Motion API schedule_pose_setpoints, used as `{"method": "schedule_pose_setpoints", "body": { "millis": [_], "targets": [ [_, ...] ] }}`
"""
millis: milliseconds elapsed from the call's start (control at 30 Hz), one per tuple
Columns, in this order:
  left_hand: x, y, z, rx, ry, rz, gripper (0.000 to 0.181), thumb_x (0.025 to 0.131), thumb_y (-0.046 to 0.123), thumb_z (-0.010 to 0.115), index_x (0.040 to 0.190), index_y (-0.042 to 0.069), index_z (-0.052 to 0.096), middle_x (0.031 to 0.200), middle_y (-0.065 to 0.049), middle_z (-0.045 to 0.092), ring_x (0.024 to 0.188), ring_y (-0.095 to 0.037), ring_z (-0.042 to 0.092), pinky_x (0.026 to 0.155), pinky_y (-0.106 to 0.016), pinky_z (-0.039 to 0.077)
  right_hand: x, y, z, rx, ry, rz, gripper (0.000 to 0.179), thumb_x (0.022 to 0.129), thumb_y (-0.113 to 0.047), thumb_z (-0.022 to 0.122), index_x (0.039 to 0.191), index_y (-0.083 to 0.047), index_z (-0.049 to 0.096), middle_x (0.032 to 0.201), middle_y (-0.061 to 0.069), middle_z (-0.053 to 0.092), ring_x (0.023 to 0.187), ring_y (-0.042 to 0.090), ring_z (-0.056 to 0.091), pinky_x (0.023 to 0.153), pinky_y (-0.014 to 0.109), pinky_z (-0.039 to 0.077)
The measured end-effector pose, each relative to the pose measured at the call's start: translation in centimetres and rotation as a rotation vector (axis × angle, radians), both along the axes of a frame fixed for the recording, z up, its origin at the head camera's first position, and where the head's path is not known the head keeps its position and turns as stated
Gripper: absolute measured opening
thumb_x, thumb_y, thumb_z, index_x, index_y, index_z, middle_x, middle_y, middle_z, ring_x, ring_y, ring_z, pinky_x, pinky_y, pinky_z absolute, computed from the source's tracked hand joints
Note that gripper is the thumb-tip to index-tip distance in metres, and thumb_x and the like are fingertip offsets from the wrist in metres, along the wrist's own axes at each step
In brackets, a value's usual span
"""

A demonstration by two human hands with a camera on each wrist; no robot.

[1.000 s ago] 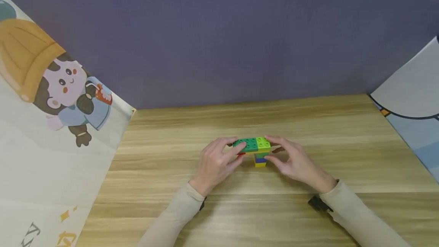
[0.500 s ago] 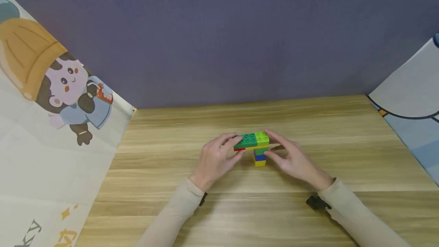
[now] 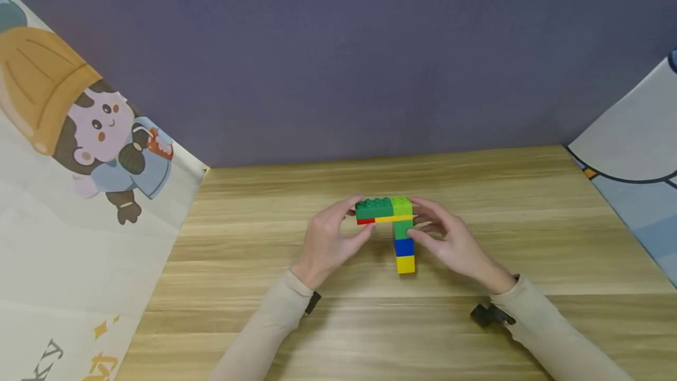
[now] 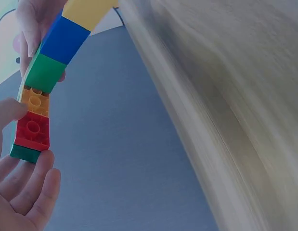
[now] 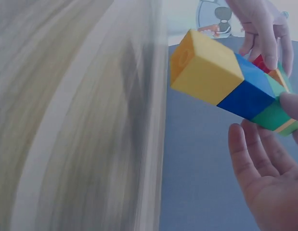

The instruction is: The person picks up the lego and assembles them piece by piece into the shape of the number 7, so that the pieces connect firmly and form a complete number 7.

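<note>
Both hands hold one joined toy-brick assembly shaped like an upside-down L. A dark green brick and a lime brick form its top, over thin red and yellow-orange pieces. Under the right end hangs a column of green, blue and yellow bricks. The yellow brick's hollow underside shows in the right wrist view, off the table. My left hand pinches the left end, thumb underneath. My right hand grips the upper column, thumb in front; its fingers are partly hidden behind.
The wood-grain table extends around the hands. A dark blue-grey panel rises behind it, with cartoon-printed panels at left and right. A black device sits at the right wrist.
The assembly has tipped back, so its front faces and the full column now show. Its top has shifted slightly up and left. The left fingers have slid from the top to behind.
</note>
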State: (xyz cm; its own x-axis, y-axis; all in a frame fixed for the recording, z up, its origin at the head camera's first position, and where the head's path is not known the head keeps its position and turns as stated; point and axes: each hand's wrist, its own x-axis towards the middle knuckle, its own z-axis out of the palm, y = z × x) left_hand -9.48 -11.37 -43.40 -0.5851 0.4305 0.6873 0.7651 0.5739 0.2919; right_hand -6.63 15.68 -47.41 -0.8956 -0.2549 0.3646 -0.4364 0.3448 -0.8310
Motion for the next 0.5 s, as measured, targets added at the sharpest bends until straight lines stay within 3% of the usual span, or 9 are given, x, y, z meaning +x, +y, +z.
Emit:
{"method": "schedule_pose_setpoints", "body": {
  "millis": [267, 500],
  "targets": [
    [-0.52, -0.05, -0.14, 0.108, -0.133, -0.025, 0.045, 0.082, 0.015, 0.093, 0.120, -0.001, 0.074, 0.112, -0.015, 0.081, 0.080, -0.025, 0.078, 0.071, -0.037, 0.066, 0.04, -0.34, 0.64, -0.128, -0.155, -0.022, 0.054, 0.101, -0.005, 0.073, 0.152, -0.005, 0.055, 0.141, 0.022, 0.065, 0.106, 0.004, 0.070, 0.093, 0.018, 0.059],
    [-0.94, -0.17, -0.52, 0.107, -0.159, -0.026, 0.044, 0.083, 0.017, 0.093, 0.119, -0.001, 0.076, 0.109, -0.016, 0.082, 0.077, -0.026, 0.079, 0.070, -0.034, 0.066, -0.01, -0.52, 1.04, -0.163, -0.185, -0.024, 0.050, 0.100, -0.004, 0.073, 0.148, -0.004, 0.059, 0.141, 0.023, 0.066, 0.102, 0.006, 0.071, 0.089, 0.019, 0.061]
  ]
}}
